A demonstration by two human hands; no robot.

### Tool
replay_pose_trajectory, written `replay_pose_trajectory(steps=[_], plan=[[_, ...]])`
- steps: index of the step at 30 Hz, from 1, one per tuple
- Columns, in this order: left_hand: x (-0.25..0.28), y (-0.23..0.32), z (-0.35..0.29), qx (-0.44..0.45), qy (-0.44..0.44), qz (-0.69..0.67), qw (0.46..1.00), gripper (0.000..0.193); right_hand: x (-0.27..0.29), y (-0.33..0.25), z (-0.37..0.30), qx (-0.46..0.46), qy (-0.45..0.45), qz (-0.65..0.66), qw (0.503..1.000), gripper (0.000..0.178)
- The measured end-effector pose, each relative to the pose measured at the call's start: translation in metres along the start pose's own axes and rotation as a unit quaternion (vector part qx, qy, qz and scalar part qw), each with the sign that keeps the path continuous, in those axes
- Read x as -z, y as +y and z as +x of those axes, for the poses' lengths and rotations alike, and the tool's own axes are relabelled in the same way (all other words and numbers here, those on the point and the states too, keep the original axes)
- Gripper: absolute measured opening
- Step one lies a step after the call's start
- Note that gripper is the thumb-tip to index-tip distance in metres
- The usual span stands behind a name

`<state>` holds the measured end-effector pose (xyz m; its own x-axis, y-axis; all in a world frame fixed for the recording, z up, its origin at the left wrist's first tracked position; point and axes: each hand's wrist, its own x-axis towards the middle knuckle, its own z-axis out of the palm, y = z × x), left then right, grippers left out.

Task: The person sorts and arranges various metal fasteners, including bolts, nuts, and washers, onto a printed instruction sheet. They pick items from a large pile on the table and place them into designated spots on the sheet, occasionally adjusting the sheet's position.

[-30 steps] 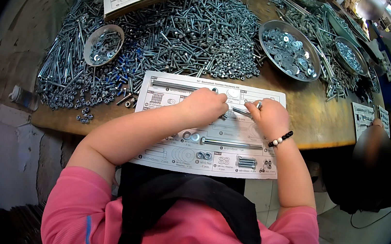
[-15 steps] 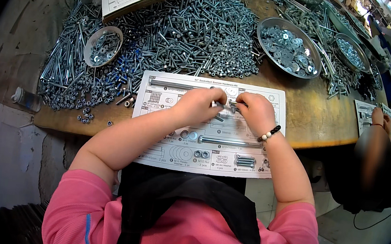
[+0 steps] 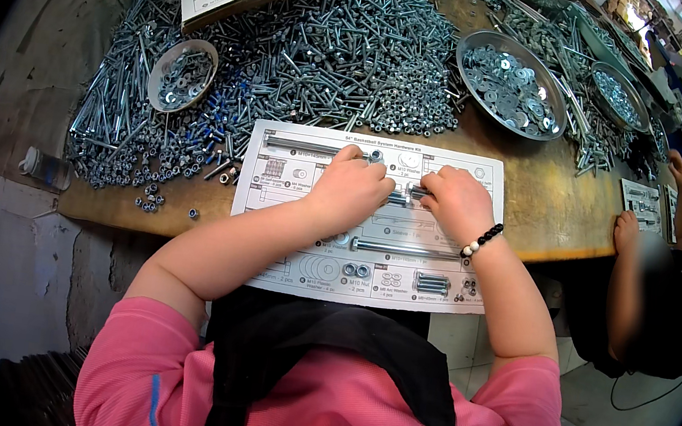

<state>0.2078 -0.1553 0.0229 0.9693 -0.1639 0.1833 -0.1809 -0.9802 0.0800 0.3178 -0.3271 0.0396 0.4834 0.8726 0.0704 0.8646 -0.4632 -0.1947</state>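
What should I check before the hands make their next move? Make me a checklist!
1. Printed card face up under the left hand and right hand: ok.
2. Lower long bolt lying across the card: ok.
3. Two hex nuts side by side near the card's bottom edge: ok.
4. Firm grip of the fingers on the short bolts: cannot tell, partly hidden.
5. Loose nut well away from the tabletop's front edge: not ok, it lies near.

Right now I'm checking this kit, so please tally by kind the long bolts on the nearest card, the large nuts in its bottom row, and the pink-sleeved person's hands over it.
Long bolts: 2
Large nuts: 2
Hands (left hand, right hand): 2
Total: 6
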Motion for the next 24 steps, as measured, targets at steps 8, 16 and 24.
replay_pose_trajectory(steps=[8, 16, 24], plan=[[-0.006, 0.0072, 0.0079, 0.034, 0.01, 0.011, 0.999, 0.01, -0.0009, -0.0029, -0.0006, 0.014, -0.004, -0.021, 1.0, 0.017], [-0.0003, 0.005, 0.0083, 0.064, -0.007, 0.011, 0.998, 0.01, -0.0019, -0.0078, 0.001, -0.016, -0.012, -0.004, 1.0, 0.019], [0.0005, 0.0038, 0.0079, 0.057, -0.014, 0.009, 0.998, 0.011, -0.0001, -0.0088, 0.0028, -0.022, -0.019, 0.001, 1.0, 0.019]])
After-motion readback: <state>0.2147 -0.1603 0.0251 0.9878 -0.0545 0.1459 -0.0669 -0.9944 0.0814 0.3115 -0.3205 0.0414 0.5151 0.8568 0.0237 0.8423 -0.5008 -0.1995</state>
